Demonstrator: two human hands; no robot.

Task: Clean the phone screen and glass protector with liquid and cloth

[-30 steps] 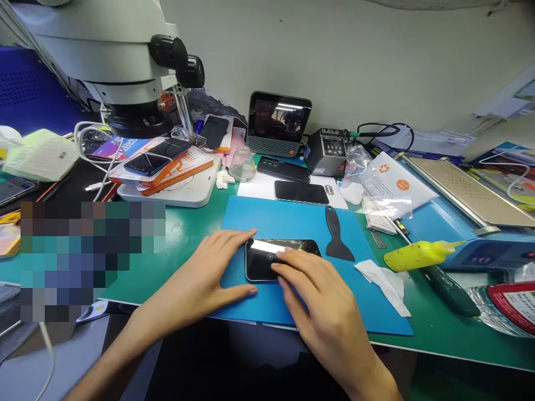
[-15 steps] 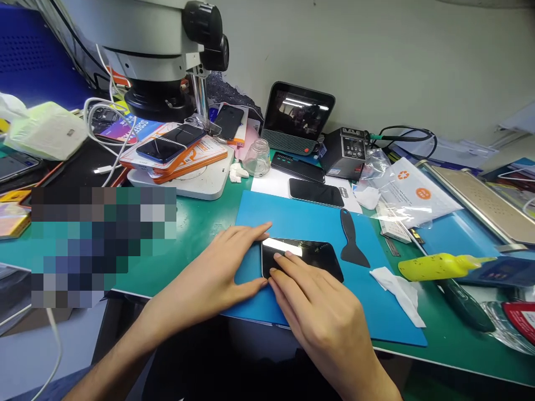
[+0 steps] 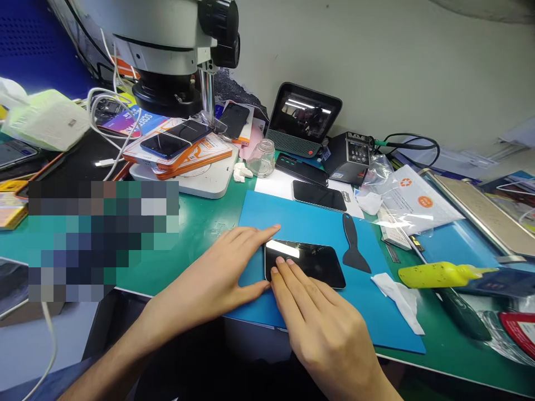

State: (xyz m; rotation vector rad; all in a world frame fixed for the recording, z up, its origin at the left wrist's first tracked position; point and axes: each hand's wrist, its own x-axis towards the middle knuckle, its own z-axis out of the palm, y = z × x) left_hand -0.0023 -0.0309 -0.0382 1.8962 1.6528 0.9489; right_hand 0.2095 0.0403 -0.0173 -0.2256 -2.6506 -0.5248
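Note:
A black phone (image 3: 311, 260) lies flat, screen up, on a blue work mat (image 3: 317, 223). My left hand (image 3: 221, 273) rests flat on the mat, its forefinger and thumb bracketing the phone's left end. My right hand (image 3: 317, 323) lies over the phone's near left corner, fingertips pressing on the glass. Neither hand holds anything. A black plastic scraper (image 3: 353, 250) sits on the mat just right of the phone.
A microscope (image 3: 167, 55) stands at the back left over a white base with boxed phones (image 3: 179, 147). Two more phones (image 3: 320, 195), a small screen (image 3: 305, 120), a glass jar (image 3: 261, 159), a yellow squeeze bottle (image 3: 438, 274) and a white wipe (image 3: 397, 298) lie around.
My right fingertips have slid left along the phone's glass, from its middle to its near left corner. The left hand has kept its place at the phone's left end.

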